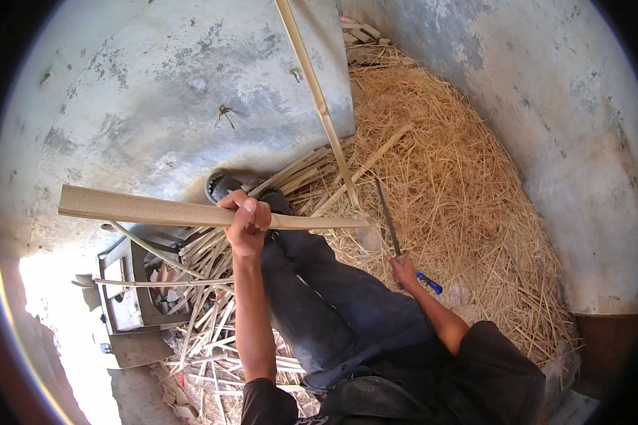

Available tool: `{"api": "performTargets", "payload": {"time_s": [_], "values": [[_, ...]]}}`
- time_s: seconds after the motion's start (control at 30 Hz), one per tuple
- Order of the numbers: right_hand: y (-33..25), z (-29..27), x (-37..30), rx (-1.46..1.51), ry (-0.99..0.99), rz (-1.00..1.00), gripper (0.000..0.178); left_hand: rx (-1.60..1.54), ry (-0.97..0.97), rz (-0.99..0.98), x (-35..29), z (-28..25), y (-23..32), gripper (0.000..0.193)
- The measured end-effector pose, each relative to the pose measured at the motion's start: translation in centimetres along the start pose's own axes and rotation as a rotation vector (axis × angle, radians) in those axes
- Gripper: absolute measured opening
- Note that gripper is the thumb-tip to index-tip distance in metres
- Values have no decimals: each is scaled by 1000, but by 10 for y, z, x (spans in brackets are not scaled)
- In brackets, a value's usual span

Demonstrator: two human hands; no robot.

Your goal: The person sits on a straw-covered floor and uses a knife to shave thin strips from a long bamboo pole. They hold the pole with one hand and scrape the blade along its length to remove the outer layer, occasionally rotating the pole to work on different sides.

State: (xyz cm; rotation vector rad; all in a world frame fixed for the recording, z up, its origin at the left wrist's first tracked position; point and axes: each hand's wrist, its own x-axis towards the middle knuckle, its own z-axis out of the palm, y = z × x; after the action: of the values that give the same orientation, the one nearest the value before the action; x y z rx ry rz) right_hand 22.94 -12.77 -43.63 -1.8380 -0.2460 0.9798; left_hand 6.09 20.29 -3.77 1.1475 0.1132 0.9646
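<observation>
My left hand (pixel 247 223) is closed around a split bamboo strip (pixel 142 207), held crosswise above my legs. The strip's wide end is at the left, and its narrow end reaches right over the straw-covered floor. My right hand (pixel 403 271) grips a long knife (pixel 387 216) whose narrow dark blade points away from me. The handle is mostly hidden in my fingers. Just beside this hand is a small bright-blue object (pixel 429 283), its kind unclear. A second, longer bamboo strip (pixel 322 106) slants from the top edge down to the floor near the first strip's narrow end.
Pale shavings (pixel 446 163) lie heaped across the right side, against a worn wall (pixel 553 106). Cut strips (pixel 213 319) are strewn at my left beside a box-like metal frame (pixel 124 287) holding scraps. Another wall (pixel 163 99) stands ahead of my feet. Bright light enters at the lower left.
</observation>
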Motion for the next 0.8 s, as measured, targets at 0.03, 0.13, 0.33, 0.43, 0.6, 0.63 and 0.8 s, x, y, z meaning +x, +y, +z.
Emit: {"api": "performTargets", "payload": {"time_s": [0.03,0.13,0.33,0.43,0.6,0.63,0.8], "values": [[0,4,-1,-18,83,13,44,2,17,1,0,0,0,39],[13,15,-11,-53,134,112,35,5,51,1,1,1,-2,39],[25,12,-14,-160,-29,112,23,56,78,-5,-2,3,-3,39],[20,11,-6,-143,42,-93,25,86,119,-7,0,4,-3,39],[37,22,7,-58,11,118,26,121,138,4,7,13,-6,41],[30,23,4,-30,-6,164,24,125,143,1,7,13,-7,41],[27,13,-3,62,27,258,16,212,258,-16,10,21,-3,42]]}}
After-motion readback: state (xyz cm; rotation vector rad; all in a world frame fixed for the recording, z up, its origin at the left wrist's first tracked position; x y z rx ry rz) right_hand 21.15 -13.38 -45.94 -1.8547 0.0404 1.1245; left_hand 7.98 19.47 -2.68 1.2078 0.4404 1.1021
